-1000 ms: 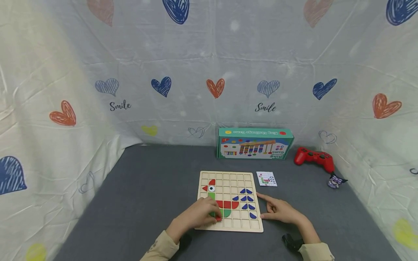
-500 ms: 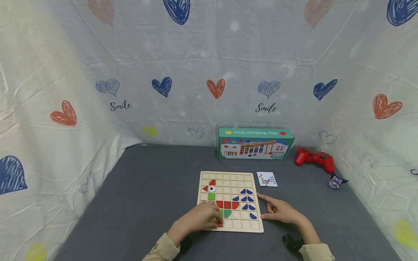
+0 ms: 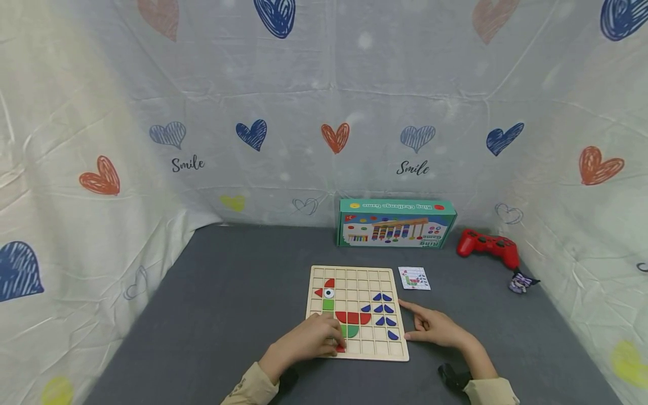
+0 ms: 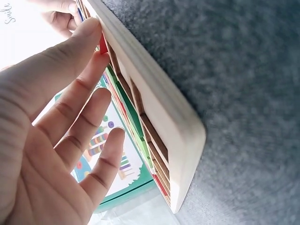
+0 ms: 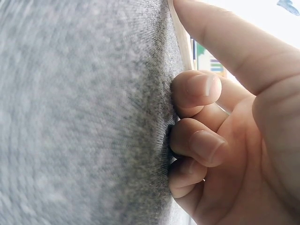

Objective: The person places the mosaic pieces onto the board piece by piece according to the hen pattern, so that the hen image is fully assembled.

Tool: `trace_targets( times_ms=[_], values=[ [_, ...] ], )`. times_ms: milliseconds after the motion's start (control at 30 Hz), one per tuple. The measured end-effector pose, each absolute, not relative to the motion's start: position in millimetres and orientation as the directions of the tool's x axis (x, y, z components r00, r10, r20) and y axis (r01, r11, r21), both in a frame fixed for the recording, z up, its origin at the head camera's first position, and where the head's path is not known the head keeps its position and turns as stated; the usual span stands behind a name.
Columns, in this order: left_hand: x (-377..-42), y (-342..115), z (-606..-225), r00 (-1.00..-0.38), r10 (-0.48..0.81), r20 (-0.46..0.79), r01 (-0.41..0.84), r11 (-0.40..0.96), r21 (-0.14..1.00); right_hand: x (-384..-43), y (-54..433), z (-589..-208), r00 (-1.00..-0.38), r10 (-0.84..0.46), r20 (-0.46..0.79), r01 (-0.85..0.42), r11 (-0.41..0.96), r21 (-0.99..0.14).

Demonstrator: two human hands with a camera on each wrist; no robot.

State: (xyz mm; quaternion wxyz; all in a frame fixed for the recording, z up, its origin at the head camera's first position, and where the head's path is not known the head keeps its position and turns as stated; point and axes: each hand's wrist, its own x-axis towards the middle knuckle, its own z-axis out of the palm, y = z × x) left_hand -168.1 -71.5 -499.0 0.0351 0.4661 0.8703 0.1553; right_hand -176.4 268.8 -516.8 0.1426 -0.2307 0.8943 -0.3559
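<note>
A wooden grid board lies on the grey cloth, bearing a bird figure of red, green and blue pieces. My left hand lies over the board's near left part, and its thumb and forefinger pinch a small red piece in the near row. In the left wrist view that red piece shows between the thumb and forefinger, against the board. My right hand rests on the cloth at the board's right edge, forefinger and thumb touching it, other fingers curled on the cloth, holding nothing.
A small pattern card lies right of the board. Behind it stands a green game box. A red game controller and a small figure toy sit at the far right. White heart-printed cloth walls enclose the grey table.
My left hand has drawn slightly toward the board's near edge with the red piece, uncovering the green square below the bird's eye. The right hand has stayed put.
</note>
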Motion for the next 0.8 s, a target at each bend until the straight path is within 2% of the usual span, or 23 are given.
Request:
trace_targets(
  times_ms=[500,800],
  values=[
    [-166.9,-72.4,-498.8,-0.557,0.824,0.102,0.807,0.509,0.299,-175.3,269.4,-515.7,-0.853,-0.517,-0.077,-0.321,0.635,-0.703],
    [-171.8,-79.7,-503.0,-0.537,0.821,0.193,0.83,0.473,0.297,-176.1,269.9,-516.4,-0.854,-0.515,-0.072,-0.319,0.628,-0.709]
  ],
)
